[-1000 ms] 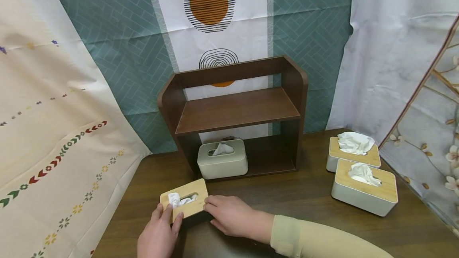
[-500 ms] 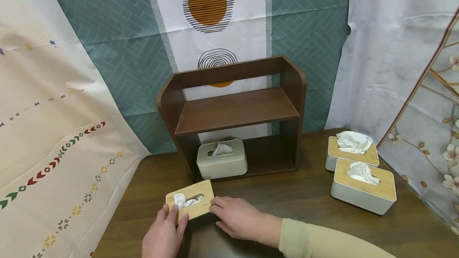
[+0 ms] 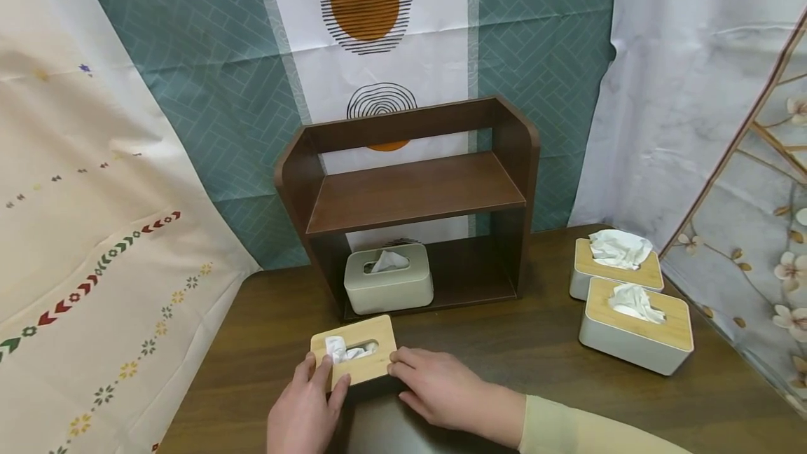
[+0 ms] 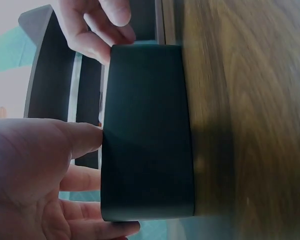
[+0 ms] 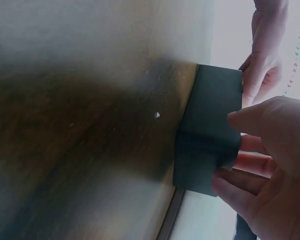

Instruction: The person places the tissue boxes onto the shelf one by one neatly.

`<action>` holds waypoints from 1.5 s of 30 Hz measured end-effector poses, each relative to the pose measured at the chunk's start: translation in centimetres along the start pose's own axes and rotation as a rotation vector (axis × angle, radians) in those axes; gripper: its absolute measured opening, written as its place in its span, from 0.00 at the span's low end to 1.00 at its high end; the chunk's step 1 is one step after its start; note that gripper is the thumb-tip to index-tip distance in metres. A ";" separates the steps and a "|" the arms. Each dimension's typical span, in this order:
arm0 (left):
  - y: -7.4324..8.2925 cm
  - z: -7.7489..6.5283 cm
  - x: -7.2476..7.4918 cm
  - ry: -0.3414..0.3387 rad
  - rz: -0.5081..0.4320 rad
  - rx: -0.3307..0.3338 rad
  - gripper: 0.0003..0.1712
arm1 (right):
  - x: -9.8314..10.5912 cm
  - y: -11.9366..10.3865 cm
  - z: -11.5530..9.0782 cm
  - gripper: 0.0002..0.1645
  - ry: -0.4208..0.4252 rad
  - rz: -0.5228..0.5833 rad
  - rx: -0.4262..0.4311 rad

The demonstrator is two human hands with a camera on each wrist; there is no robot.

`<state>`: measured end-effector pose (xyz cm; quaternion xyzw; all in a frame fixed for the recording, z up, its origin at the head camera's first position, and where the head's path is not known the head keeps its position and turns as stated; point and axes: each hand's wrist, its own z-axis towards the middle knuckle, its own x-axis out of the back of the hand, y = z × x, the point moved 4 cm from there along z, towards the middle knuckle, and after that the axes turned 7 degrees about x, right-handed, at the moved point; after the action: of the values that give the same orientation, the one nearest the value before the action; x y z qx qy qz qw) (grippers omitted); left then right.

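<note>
A tissue box with a light wooden lid [image 3: 362, 370] and dark sides [image 4: 146, 135] stands on the table in front of the shelf, a white tissue [image 3: 343, 349] showing in its slot. My left hand [image 3: 305, 405] grips its left end, thumb at the lid's near edge and fingers over the left side. At the right end my right hand [image 3: 438, 387] holds the near corner, and in the right wrist view its thumb lies on the dark front [image 5: 212, 107]. Some fingertips are hidden behind the box.
The brown two-tier shelf [image 3: 416, 191] stands behind, with a beige tissue box [image 3: 389, 293] at the left of its lower level. Two pale tissue boxes with wooden lids, one nearer [image 3: 637, 345] and one farther [image 3: 586, 288], stand at the right of the table [image 3: 492, 342]. Patterned cloths hang around.
Both hands and the dark-sided tissue box have moved to the right along the table. The hold of the two hands looks the same. The other boxes have stayed where they were.
</note>
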<state>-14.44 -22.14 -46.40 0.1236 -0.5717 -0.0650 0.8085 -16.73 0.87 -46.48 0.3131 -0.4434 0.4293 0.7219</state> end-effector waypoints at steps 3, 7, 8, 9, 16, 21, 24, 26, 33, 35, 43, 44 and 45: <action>0.8 0.0 -0.1 0.023 -0.002 -0.028 0.30 | 0.4 0.3 -0.7 0.20 0.021 0.001 -0.012; 1.7 0.0 -0.3 0.045 -0.005 -0.052 0.30 | 0.7 0.6 -1.6 0.19 0.037 0.000 -0.031; 1.9 0.0 -0.3 0.048 -0.006 -0.056 0.30 | 0.8 0.7 -1.9 0.19 0.037 0.001 -0.036; 2.1 0.0 -0.4 0.050 -0.007 -0.061 0.30 | 0.8 0.7 -2.1 0.19 0.036 0.003 -0.042; 3.6 -0.1 -0.6 0.066 -0.020 -0.099 0.28 | 1.4 1.3 -3.6 0.18 0.047 0.036 -0.090; 4.5 -0.2 -0.9 0.073 -0.038 -0.119 0.27 | 1.9 1.7 -4.5 0.18 0.064 0.059 -0.106; 5.0 0.0 -1.0 0.067 -0.048 -0.126 0.27 | 2.2 1.9 -5.0 0.18 0.056 0.084 -0.127; 5.3 0.0 -1.2 0.064 -0.053 -0.129 0.26 | 2.3 2.1 -5.4 0.18 0.047 0.102 -0.141; 6.4 0.0 -1.6 0.061 -0.062 -0.149 0.26 | 2.7 2.8 -6.5 0.17 0.035 0.148 -0.176; 6.7 0.0 -1.7 0.064 -0.057 -0.161 0.26 | 2.7 3.0 -6.7 0.17 0.032 0.156 -0.187; 7.9 0.1 -2.0 0.086 -0.036 -0.214 0.26 | 3.3 3.5 -7.8 0.17 0.046 0.165 -0.215; 8.1 0.1 -2.0 0.088 -0.036 -0.219 0.26 | 3.3 3.5 -8.0 0.17 0.046 0.165 -0.218; 8.2 0.2 -2.1 0.087 -0.033 -0.223 0.26 | 3.4 3.6 -8.1 0.17 0.046 0.164 -0.221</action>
<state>-15.59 -13.77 -45.97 0.0450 -0.5230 -0.1362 0.8402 -16.15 10.34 -46.47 0.1845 -0.4955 0.4424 0.7244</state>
